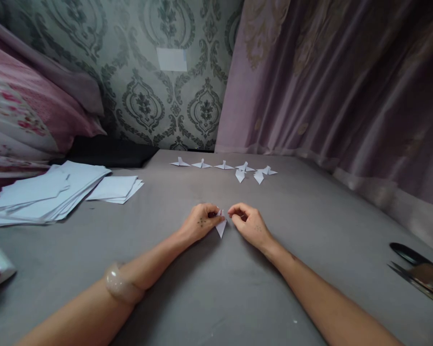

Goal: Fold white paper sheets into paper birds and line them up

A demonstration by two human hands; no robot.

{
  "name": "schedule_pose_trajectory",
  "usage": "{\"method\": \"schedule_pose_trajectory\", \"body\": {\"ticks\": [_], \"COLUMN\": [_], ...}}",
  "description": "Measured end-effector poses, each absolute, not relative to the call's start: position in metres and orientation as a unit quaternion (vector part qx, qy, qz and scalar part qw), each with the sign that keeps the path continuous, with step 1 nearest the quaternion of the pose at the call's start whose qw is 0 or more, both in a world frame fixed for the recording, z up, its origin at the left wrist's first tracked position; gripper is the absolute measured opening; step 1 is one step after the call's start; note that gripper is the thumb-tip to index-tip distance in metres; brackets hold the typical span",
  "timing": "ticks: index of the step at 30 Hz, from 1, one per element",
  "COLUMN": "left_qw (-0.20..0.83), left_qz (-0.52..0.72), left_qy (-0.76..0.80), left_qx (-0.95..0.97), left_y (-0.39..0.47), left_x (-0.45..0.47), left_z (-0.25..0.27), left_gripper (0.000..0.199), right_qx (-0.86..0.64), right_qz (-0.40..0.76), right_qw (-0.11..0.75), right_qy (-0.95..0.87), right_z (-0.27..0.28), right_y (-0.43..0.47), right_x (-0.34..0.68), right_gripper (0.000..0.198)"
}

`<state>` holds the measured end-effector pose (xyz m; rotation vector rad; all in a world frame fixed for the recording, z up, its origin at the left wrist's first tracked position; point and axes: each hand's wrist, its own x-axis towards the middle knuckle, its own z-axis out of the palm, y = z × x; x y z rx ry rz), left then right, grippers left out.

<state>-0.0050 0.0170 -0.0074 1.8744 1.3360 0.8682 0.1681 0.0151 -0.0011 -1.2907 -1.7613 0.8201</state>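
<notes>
My left hand (201, 221) pinches a small folded white paper (221, 228) between thumb and fingers, over the middle of the table. The paper is kite-shaped, its point towards me, and its upper part is partly hidden by my fingers. Just to its right is my right hand (250, 225), fingers curled and thumb a little apart from them; it holds nothing that I can see. Farther back stands a row of several folded white paper figures with spread wings (224, 165). Two narrow folded pieces, one on the left (240, 176) and one on the right (259, 178), lie before its right end.
A large stack of white paper (75, 187) lies at the left, with a smaller pile of cut sheets (115, 188) beside it. Behind them is a black flat item (108, 151). Scissors (414, 274) rest at the right edge. Curtains (310, 86) hang along the right.
</notes>
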Motion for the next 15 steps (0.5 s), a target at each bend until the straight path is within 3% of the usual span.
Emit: {"method": "schedule_pose_trajectory", "body": {"ticks": [15], "left_qw": [0.244], "left_qz": [0.303], "left_qy": [0.458], "left_qx": [0.799], "left_y": [0.016], "left_x": [-0.007], "left_z": [-0.003], "left_gripper": [0.029], "right_qx": [-0.504], "right_qz": [0.354], "right_qw": [0.374], "right_qy": [-0.693], "right_z": [0.009], "right_y": [0.013], "right_x": [0.158], "right_gripper": [0.016]}}
